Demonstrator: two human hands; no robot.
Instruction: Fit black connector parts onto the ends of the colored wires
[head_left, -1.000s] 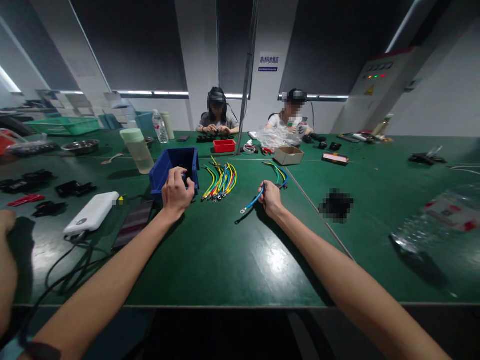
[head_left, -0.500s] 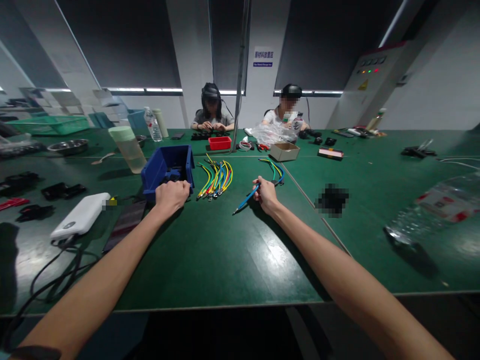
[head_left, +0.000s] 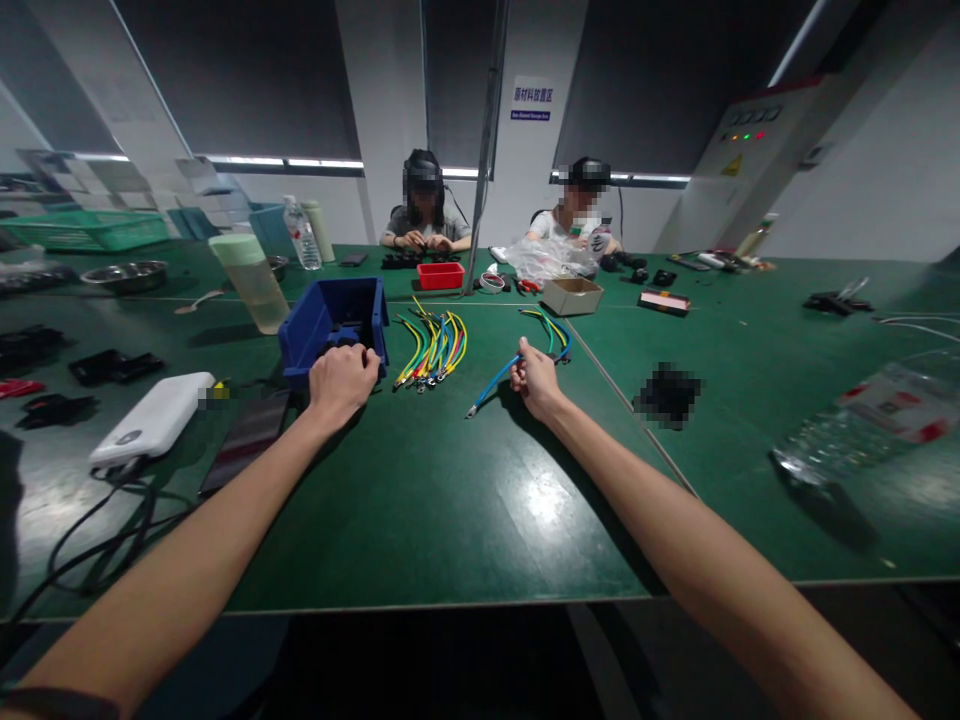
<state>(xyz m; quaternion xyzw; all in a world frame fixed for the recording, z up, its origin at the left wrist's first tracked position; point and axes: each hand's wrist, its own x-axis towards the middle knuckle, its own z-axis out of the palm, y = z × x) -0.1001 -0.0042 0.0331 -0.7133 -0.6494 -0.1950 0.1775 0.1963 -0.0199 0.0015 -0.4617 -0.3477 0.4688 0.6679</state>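
Note:
A blue cable with a metal lug at its near end (head_left: 489, 390) is pinched in my right hand (head_left: 537, 382), just above the table. Beyond that hand lies a small curved group of green, yellow and blue cables (head_left: 556, 326). My left hand (head_left: 341, 385) is curled over the low front of a blue bin (head_left: 296, 345); its fingertips are hidden, so what they hold cannot be made out. Dark parts (head_left: 349, 330) lie inside the bin. Between the hands, a bundle of yellow, green, blue and red cables with metal lugs (head_left: 433, 350) rests on the table.
A white power bank (head_left: 154, 418) with black leads and a dark phone (head_left: 247, 440) lie at left. Behind the bin stands a drink bottle (head_left: 251, 285). A red tray (head_left: 441, 276) and cardboard box (head_left: 572, 297) sit farther back; two people work opposite. A plastic bottle (head_left: 862, 420) lies at right.
The view has tilted and shifted slightly. My left hand's fingers have moved a little over the bin's front. My right hand still holds the blue cable, now turned slightly.

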